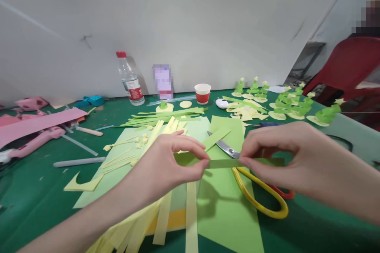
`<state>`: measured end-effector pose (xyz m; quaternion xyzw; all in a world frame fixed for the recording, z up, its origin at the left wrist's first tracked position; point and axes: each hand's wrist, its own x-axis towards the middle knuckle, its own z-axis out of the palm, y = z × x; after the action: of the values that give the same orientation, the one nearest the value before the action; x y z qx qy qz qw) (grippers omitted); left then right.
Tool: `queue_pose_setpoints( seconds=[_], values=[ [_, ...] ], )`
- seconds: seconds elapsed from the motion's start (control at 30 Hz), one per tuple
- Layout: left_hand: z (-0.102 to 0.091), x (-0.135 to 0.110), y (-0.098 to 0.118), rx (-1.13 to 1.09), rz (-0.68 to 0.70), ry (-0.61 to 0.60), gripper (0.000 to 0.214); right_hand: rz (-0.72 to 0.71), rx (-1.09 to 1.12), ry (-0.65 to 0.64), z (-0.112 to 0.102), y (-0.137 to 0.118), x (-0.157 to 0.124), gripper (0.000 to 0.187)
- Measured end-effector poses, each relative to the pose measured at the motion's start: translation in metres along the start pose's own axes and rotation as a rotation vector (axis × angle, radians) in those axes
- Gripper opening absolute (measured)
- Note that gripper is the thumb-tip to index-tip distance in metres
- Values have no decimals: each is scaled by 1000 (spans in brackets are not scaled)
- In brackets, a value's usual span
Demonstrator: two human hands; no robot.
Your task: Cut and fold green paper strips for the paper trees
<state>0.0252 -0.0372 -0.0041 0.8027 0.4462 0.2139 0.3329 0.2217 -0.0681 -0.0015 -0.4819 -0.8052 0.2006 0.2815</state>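
Observation:
A green paper strip [224, 163] is stretched level between my two hands, above the paper sheets. My left hand [175, 158] pinches it between thumb and forefinger near the middle of the view. On the right, my right hand [276, 154] pinches the same strip, whose end sticks out past the fingers. Beneath the strip lie scissors [258, 197] with yellow handles, their blades partly hidden by my right fingers. A light green sheet [228, 213] lies under the scissors, and another short green strip [218, 138] rests across the blades.
Pale yellow strips [191, 217] spread over the near table. Behind are green strips [166, 115], a paper cup [202, 94], a bottle [130, 83] and a phone [163, 82]. Several small paper plants [292, 102] stand at right. A pink glue gun [38, 142] lies at left.

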Motion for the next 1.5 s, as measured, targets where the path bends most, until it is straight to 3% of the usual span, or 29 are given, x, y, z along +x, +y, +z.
queue_pose_setpoints(
  seconds=[0.3, 0.5, 0.67, 0.83, 1.0, 1.17, 1.37, 1.5],
  values=[
    [-2, -2, 6, -14, -118, -86, 12, 71, 80, -118, -13, 1, 5, 17],
    [1, -2, 5, 79, -149, -110, 21, -2, -157, -202, -8, 8, 7, 13],
    [14, -3, 4, 82, -9, -59, 42, -21, -231, -232, 9, 3, 3, 14],
    [23, -13, 3, 110, 125, 15, 47, -72, -152, -183, 17, -5, -2, 17],
    [17, -17, 5, 258, 329, 198, 30, -67, -40, -82, 10, -7, -2, 16],
    [13, -16, 2, 321, 547, 242, 17, -34, 10, -80, 0, -11, -2, 16],
    [13, -20, -5, 297, 593, 346, 21, -74, 16, -5, -2, -12, -5, 16],
    [12, -22, 0, 350, 554, 318, 16, -129, -18, 14, 0, -8, -9, 16]
  ],
)
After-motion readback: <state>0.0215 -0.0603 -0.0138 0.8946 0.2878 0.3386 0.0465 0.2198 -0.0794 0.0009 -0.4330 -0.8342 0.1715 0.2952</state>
